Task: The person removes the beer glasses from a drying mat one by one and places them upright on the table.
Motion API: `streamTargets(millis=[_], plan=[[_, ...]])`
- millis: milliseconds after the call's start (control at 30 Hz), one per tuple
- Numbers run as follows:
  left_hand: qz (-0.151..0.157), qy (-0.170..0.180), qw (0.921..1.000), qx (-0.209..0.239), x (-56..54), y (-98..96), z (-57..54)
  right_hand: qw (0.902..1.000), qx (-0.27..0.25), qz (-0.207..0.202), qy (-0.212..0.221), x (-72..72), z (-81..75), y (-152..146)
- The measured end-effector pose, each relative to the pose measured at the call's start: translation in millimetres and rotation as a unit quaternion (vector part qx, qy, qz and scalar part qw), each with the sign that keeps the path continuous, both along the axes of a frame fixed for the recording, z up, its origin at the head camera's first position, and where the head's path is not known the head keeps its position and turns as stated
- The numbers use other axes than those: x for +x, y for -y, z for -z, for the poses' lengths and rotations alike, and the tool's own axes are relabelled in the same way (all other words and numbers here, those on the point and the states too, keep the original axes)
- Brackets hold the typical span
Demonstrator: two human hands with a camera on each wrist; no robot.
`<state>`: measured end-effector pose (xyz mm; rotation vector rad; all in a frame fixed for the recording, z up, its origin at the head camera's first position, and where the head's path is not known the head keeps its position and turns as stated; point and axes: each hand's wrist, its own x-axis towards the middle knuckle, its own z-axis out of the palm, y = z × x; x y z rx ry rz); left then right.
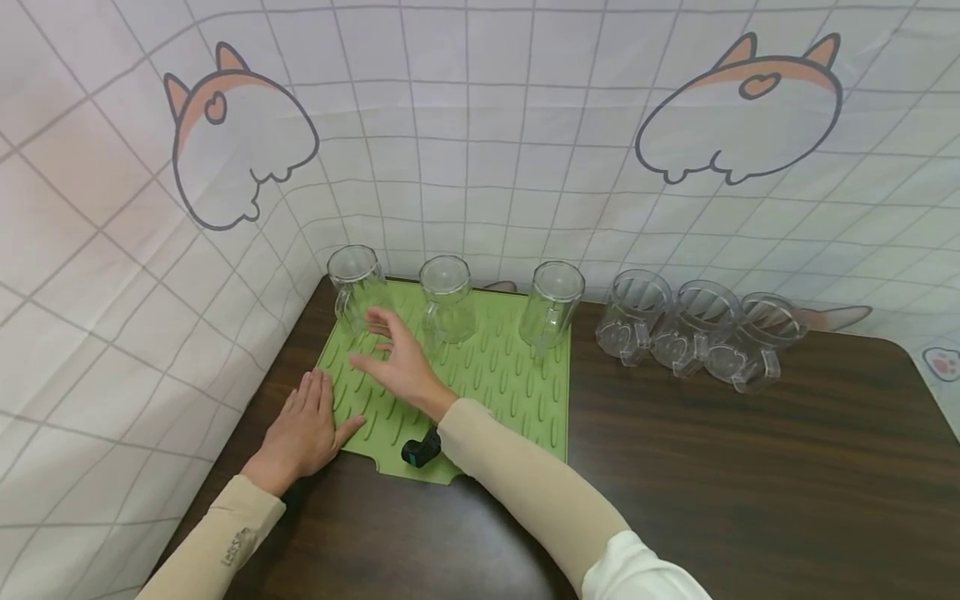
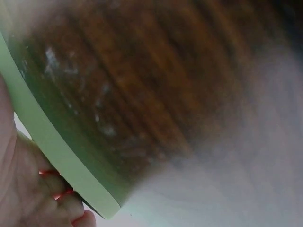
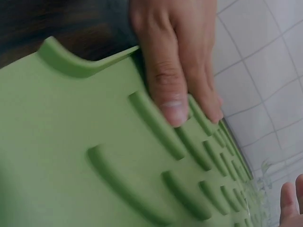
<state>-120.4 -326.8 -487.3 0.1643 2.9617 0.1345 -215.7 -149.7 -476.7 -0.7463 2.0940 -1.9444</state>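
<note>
A green ridged drying mat (image 1: pixel 510 392) lies on the table. My left hand (image 1: pixel 300 429) rests at its left edge, fingers straight and thumb over the mat. In the right wrist view that thumb (image 3: pixel 170 101) presses on the ridged surface. My right hand (image 1: pixel 401 362) hovers above the mat with fingers loosely bent and nothing in them. Behind it stand a clear glass mug (image 1: pixel 356 287) at the back left corner and a second mug (image 1: pixel 450 304) to its right. A third mug (image 1: pixel 555 304) stands near the mat's right edge.
On the dark wooden table (image 1: pixel 712 467), three more clear mugs, the nearest to the mat (image 1: pixel 636 304) among them, stand in a row right of the mat. A patterned cloth wall (image 1: pixel 487 150) closes off the back and left. A black wrist device (image 1: pixel 422 448) shows below my right sleeve.
</note>
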Motion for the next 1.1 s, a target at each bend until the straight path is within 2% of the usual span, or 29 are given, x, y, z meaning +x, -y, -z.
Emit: streamTargets(millis=[500,633,867,1100], plan=[[-0.004,0.002,1.0000,0.008,3.1,1.5,-2.6,0.9984,-0.026,0.026,0.043,-7.8,-1.6,12],[-0.004,0.000,0.9999,0.012,3.1,0.7,-2.8,0.9985,-0.022,0.030,0.041,-9.6,-0.9,14],[-0.008,0.003,0.9999,0.006,3.2,0.2,-3.8,0.9997,0.002,0.009,0.023,-11.2,-5.9,19],[-0.009,0.008,0.9999,0.004,2.3,0.7,-4.4,0.9995,0.013,0.004,0.028,-11.9,-10.6,24]])
